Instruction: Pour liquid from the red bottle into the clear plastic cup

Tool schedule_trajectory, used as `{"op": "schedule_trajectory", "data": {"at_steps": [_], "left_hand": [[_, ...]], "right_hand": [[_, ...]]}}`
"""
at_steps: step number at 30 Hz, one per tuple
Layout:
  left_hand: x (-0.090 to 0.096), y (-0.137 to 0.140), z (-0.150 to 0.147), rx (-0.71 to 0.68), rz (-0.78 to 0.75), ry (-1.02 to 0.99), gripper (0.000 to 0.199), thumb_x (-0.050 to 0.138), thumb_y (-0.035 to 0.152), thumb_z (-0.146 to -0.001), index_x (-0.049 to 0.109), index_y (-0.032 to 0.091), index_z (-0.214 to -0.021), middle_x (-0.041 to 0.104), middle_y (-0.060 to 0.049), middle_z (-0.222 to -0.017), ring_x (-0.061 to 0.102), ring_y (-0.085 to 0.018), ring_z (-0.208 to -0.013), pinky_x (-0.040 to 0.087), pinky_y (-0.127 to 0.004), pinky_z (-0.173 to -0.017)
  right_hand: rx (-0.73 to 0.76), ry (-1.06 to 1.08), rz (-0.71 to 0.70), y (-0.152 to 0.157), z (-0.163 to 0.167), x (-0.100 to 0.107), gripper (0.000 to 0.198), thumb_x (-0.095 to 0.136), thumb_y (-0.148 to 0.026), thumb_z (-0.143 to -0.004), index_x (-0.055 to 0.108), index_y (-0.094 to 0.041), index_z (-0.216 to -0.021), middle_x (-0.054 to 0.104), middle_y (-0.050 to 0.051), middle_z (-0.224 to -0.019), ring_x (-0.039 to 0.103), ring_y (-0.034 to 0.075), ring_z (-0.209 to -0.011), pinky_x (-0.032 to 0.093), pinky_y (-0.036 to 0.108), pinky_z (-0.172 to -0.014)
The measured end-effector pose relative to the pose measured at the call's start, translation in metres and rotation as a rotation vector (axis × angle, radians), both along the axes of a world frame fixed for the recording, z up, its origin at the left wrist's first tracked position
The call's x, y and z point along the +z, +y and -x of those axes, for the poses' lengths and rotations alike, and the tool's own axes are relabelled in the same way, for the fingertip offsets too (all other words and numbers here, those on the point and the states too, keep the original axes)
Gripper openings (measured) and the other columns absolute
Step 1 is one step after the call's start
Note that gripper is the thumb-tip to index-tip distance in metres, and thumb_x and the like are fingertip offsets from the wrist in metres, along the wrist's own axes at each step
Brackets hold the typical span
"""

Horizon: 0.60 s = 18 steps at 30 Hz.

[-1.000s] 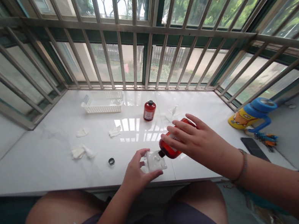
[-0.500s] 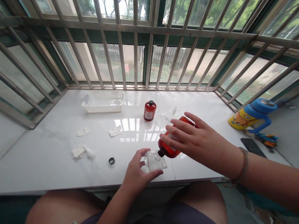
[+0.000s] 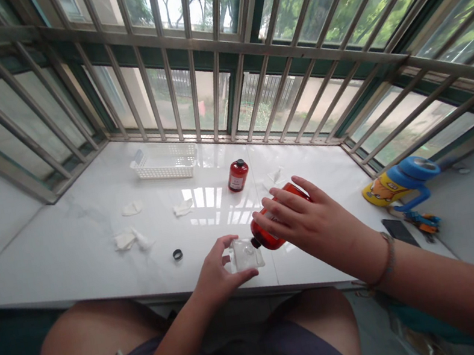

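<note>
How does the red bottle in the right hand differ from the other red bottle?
The held bottle is tilted, its dark end angled toward the clear container; the standing bottle is upright on the counter. The right hand partly covers the held bottle, while the standing bottle is uncovered. Both are red, with pale labels.

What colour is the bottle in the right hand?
The bottle is orange-red; the head view shows it best.

Head view only | you wear the camera | it faces forward and down | near above your left hand (image 3: 216, 272) and right hand (image 3: 310, 216), surface (image 3: 74, 243) below, window bars (image 3: 190, 43) beyond
</note>
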<state>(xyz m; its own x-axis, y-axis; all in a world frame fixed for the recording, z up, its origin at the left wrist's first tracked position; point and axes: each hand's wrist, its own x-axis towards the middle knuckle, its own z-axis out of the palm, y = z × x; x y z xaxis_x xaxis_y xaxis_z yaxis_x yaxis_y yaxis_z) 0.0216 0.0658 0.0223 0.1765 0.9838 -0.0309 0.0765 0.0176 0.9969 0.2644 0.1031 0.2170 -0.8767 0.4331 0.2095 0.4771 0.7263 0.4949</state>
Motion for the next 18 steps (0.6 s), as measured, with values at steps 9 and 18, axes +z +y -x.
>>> {"op": "schedule_trajectory", "data": {"at_steps": [9, 18], "left_hand": [[0.0034, 0.0010, -0.0013, -0.006, 0.000, 0.008, 0.078, 0.100, 0.038, -0.068, 0.061, 0.027, -0.135, 0.065, -0.010, -0.137, 0.065, -0.033, -0.129, 0.059, -0.048, -0.104], [-0.0021, 0.0018, -0.0020, -0.004, 0.017, -0.018, 0.080, 0.101, 0.038, -0.067, 0.060, 0.026, -0.135, 0.065, -0.010, -0.134, 0.067, -0.033, -0.124, 0.060, -0.048, -0.102]], "right_hand": [[0.008, -0.019, -0.023, 0.0004, 0.0004, 0.0018, 0.036, 0.059, -0.014, -0.106, 0.063, -0.023, -0.141, 0.070, 0.010, -0.140, 0.058, 0.032, -0.136, 0.042, 0.062, -0.118], [0.024, -0.021, -0.030, 0.0007, 0.0025, 0.0037, 0.037, 0.062, -0.014, -0.104, 0.064, -0.022, -0.139, 0.070, 0.010, -0.138, 0.058, 0.032, -0.135, 0.040, 0.061, -0.120]]}}
